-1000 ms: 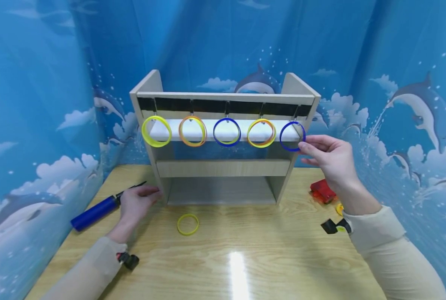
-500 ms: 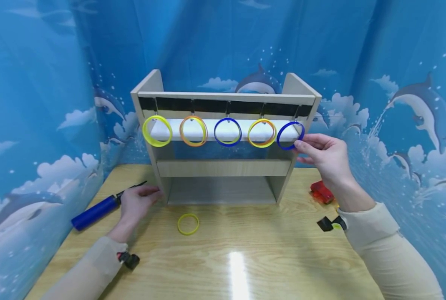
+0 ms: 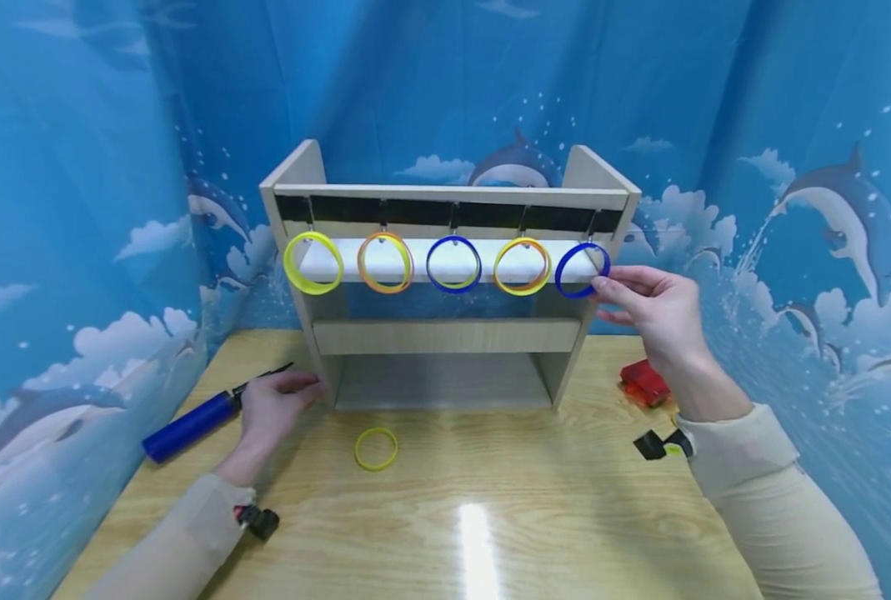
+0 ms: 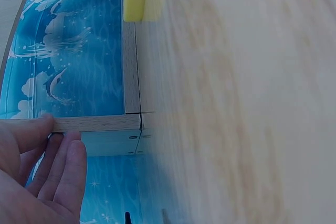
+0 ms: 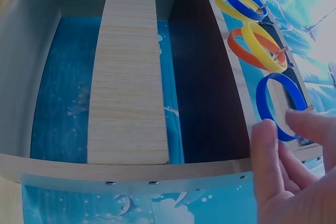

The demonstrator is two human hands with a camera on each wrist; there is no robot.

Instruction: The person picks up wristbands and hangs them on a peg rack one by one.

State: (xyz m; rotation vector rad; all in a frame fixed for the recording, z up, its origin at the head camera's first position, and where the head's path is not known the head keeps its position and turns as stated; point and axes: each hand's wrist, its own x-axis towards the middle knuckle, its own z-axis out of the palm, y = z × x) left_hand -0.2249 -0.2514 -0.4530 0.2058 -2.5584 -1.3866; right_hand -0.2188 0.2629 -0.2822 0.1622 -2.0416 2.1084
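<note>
My right hand [image 3: 663,321] pinches the lower right side of a blue wristband [image 5: 262,103] between thumb and fingers. The band hangs from the rightmost hook on the front of a wooden shelf [image 3: 445,337]. More wristbands hang on the hooks to its left: a blue one with a yellow one, orange-and-yellow groups, and a yellow one [image 3: 291,271] at the far left. With thumb and fingers on either side, my left hand [image 4: 47,171] grips the edge of the shelf's left side panel low down. One yellow wristband [image 3: 375,468] lies on the table before the shelf.
At the left, a blue cylinder [image 3: 190,427] with a black tip lies beside my left hand. A red object [image 3: 644,383] sits on the table right of the shelf, beyond my right forearm. Blue dolphin-print curtains [image 3: 430,100] surround the table.
The right hand has shifted slightly left and turned the blue wristband a little on its hook, swinging it left and then partly back. The left hand stays on the side panel.
</note>
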